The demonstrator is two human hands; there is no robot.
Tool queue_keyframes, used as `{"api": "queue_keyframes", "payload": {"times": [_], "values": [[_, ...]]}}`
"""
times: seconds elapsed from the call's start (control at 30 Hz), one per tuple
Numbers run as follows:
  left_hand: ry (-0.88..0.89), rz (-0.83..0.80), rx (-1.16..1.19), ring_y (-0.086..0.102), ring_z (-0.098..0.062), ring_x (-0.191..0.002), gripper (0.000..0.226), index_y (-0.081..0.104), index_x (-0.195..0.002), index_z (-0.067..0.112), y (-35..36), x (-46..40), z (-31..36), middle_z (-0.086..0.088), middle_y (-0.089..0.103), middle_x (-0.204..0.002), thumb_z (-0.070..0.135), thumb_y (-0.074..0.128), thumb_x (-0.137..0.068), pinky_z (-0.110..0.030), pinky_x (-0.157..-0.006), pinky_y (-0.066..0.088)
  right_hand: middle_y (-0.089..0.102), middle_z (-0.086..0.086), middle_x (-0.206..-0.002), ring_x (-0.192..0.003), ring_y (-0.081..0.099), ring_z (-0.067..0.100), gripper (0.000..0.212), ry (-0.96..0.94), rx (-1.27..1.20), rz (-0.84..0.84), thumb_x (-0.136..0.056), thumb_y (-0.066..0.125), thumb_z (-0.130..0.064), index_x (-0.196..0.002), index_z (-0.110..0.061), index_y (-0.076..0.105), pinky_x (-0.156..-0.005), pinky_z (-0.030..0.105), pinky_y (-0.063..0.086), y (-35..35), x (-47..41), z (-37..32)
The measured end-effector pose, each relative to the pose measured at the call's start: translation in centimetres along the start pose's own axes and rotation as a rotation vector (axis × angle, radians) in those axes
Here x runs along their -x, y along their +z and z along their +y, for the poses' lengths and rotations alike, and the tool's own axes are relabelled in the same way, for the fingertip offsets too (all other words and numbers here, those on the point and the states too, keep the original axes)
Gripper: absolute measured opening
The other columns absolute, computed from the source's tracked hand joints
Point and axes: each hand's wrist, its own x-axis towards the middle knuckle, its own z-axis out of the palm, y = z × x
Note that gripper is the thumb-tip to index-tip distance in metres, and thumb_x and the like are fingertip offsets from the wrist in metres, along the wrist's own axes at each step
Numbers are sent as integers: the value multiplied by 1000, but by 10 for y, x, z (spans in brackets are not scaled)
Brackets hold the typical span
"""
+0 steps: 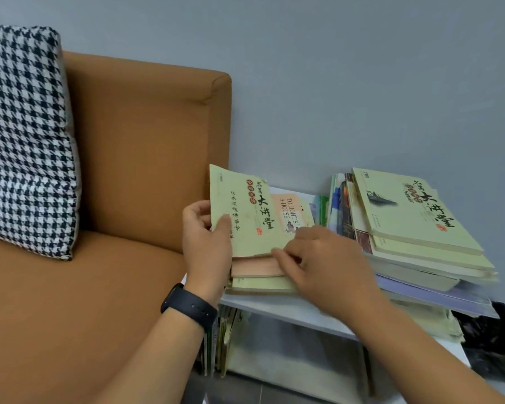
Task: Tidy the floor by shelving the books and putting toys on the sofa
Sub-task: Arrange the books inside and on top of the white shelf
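A pale green book with black Chinese characters (247, 211) stands tilted on a small stack of books (257, 282) on top of the white shelf (277, 309). My left hand (206, 243) grips its left edge, thumb on the cover. My right hand (318, 258) rests with straight fingers on the book's lower right corner and on the stack. A pink book titled "To Light's A-House" (289, 212) shows behind the green one. No toy is in view.
A taller pile of books (414, 228) lies on the shelf's right half. More books stand in the compartment below (225, 339). The orange sofa (123, 170) with a houndstooth cushion (24, 141) is to the left. A dark object (490, 339) sits at the right.
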Motion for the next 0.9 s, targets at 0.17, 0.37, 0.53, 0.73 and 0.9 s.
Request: {"api": "queue_keyframes", "payload": {"times": [0.17, 0.37, 0.53, 0.73, 0.9], "values": [[-93, -227, -299, 64, -16, -108, 37, 52, -112, 43, -1, 1, -10, 7, 61, -121, 18, 63, -87, -43, -87, 58, 59, -10, -78, -68, 57, 15, 33, 157, -63, 67, -99, 52, -40, -80, -24, 74, -54, 32, 49, -6, -2, 5], [-8, -435, -703, 59, -29, -102, 31, 60, -109, 39, 1, 6, 1, 4, 55, -114, 39, 58, -78, -48, -87, 55, 64, -2, -108, -107, 53, 20, 36, 235, 15, -92, -100, 44, -37, -117, -19, 70, -88, 36, 51, -7, -5, -2], [-156, -300, -346, 62, -11, -106, 54, 47, -145, 22, -8, 5, 7, 11, 63, -119, 24, 58, -93, -34, -85, 53, 70, 3, -111, -121, 49, 27, 42, 283, 209, -255, -101, 35, -42, -111, -18, 68, -101, 40, 41, -5, -7, -8], [-240, -429, -439, 65, -12, -94, 25, 61, -111, 22, -8, 3, 6, 11, 70, -109, 35, 53, -91, -31, -71, 52, 72, 4, -110, -136, 37, 31, 45, 300, 286, -320, -104, 24, -44, -117, -21, 60, -110, 40, 30, 1, -4, -11], [-233, -437, -371, 68, -9, -90, 21, 66, -111, 23, -8, 0, -2, 9, 73, -109, 29, 59, -92, -16, -56, 47, 64, 14, -130, -139, 35, 37, 54, 306, 395, -372, -103, 14, -42, -144, -18, 39, -123, 51, 2, 5, -4, -19]]}}
